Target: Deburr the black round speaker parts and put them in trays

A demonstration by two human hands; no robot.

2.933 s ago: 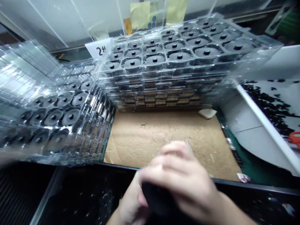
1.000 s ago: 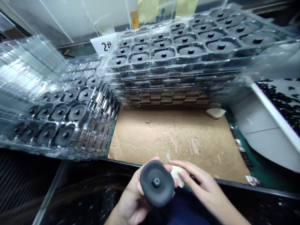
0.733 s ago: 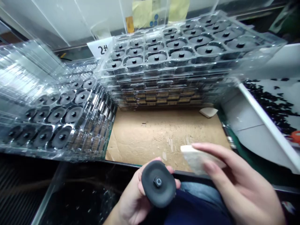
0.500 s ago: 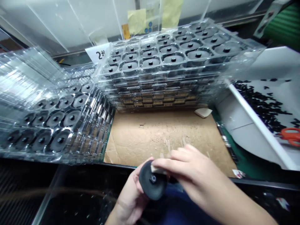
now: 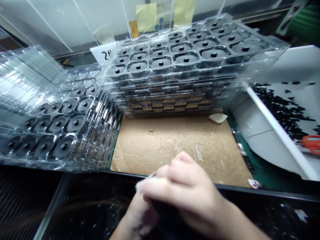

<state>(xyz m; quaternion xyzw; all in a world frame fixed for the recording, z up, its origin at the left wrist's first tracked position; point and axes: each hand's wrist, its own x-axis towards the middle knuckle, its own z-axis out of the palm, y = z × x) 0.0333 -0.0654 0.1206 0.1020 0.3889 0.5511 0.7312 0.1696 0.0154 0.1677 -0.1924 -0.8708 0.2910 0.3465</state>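
At the bench's near edge my two hands are together. My left hand (image 5: 140,210) is curled around a black round disc (image 5: 162,208), which shows only as a dark patch under the other hand. Over it lies my right hand (image 5: 185,186), its fingers closed on a small pale pad (image 5: 140,185) that peeks out at the fingertips. The disc's face and central hub are hidden, and motion blurs the fingers. Beyond the hands, a similar off-white wedge (image 5: 218,118) rests on the cardboard sheet (image 5: 155,143).
Stacked clear trays (image 5: 160,88) of black discs stand at the back by a "2#" paper (image 5: 103,53). Another tray stack (image 5: 97,133) is at left. On the right, a white bin (image 5: 280,133) holds small black parts (image 5: 282,110) and orange-handled scissors (image 5: 311,144).
My right hand has swept left across the disc with the pale pad, now covering most of it. The disc's face and hub, visible before, are hidden.
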